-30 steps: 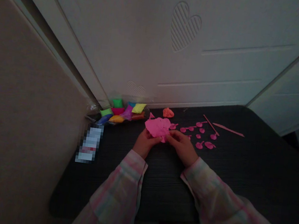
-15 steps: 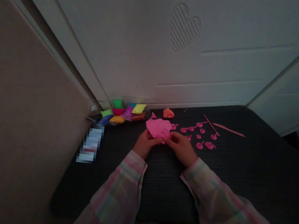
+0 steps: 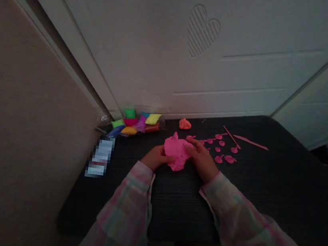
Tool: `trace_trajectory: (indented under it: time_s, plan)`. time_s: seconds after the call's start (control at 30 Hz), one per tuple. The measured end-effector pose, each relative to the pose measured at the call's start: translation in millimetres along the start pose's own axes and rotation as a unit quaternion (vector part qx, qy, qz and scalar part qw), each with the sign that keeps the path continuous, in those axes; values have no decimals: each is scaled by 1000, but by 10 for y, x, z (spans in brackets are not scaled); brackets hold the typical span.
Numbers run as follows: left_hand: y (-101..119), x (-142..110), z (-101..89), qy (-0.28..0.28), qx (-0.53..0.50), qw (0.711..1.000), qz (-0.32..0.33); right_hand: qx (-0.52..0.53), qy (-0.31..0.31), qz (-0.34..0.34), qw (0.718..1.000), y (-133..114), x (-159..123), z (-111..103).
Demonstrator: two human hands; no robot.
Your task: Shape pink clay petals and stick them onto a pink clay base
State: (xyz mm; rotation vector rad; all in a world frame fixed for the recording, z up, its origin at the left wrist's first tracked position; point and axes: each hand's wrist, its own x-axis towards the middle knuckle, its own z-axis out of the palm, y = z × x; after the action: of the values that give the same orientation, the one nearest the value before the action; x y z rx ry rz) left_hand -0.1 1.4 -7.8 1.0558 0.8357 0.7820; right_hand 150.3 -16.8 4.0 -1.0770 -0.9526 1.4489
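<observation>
A flattened, ragged-edged piece of pink modelling clay (image 3: 177,151) is held up over the dark table between both hands. My left hand (image 3: 156,157) grips its left edge, thumb on the face towards me and fingers hidden behind. On the right edge, my right hand (image 3: 203,160) pinches it with the thumb on the face and the fingers curled over the upper rim. Just beyond my right hand lie several small pink clay pieces (image 3: 230,159), round with thin tails. An orange clay lump (image 3: 184,124) rests behind the held sheet.
Coloured clay packets (image 3: 129,130) in clear plastic lie at the table's back left. A blurred pale item (image 3: 100,158) sits near the left edge. Two thin pink tools (image 3: 251,142) lie back right. A white panel with heart reliefs (image 3: 203,31) rises behind the black table (image 3: 263,192).
The pink clay has been turned and brought lower, nearer to me. My hands have moved apart, from its bottom edge to its two sides.
</observation>
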Motion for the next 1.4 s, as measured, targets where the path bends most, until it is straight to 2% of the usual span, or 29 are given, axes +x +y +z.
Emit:
trace_trajectory:
  time_s: [0.1,0.17,0.27,0.4,0.5,0.53,0.6,0.7,0.77,0.87,0.97,1.07,1.17,1.27,1.33,1.4]
  plan:
    - [72,-69,-137,-15,57,997,-46,-144,-8,-30,989,37,-23,-22]
    - [118,-95,-215,28,105,992,-57,-272,-23,-71,960,58,-51,-28]
    - [153,-97,-283,123,219,968,-8,-433,-13,-112,894,69,-84,-27]
    - [122,-63,-283,164,371,912,66,-543,14,-184,819,56,-98,-19]
    - [77,-27,-267,179,478,853,111,-581,40,-266,768,51,-131,13]
    - [62,-17,-265,183,511,830,130,-590,31,-284,755,56,-150,30]
    - [37,-8,-269,189,558,790,171,-600,-24,-311,736,82,-193,69]
    - [3,-42,-274,172,592,752,234,-607,-117,-335,711,152,-240,108]
    - [-20,-99,-268,120,613,737,258,-612,-139,-340,700,200,-244,109]
    - [-49,-203,-248,38,672,703,230,-614,-145,-337,699,241,-224,87]
    - [-53,-271,-234,7,724,665,185,-606,-142,-338,706,248,-200,70]
    - [-36,-285,-239,-5,746,648,153,-601,-143,-337,711,245,-191,71]
    - [-28,-276,-264,-14,747,647,151,-596,-145,-336,715,242,-196,85]
    - [-39,-266,-308,-14,729,659,183,-581,-138,-349,723,202,-198,90]
    - [-52,-260,-339,13,706,674,218,-575,-102,-359,728,132,-186,65]
    - [-62,-258,-358,61,680,685,253,-587,-32,-357,726,32,-157,-1]
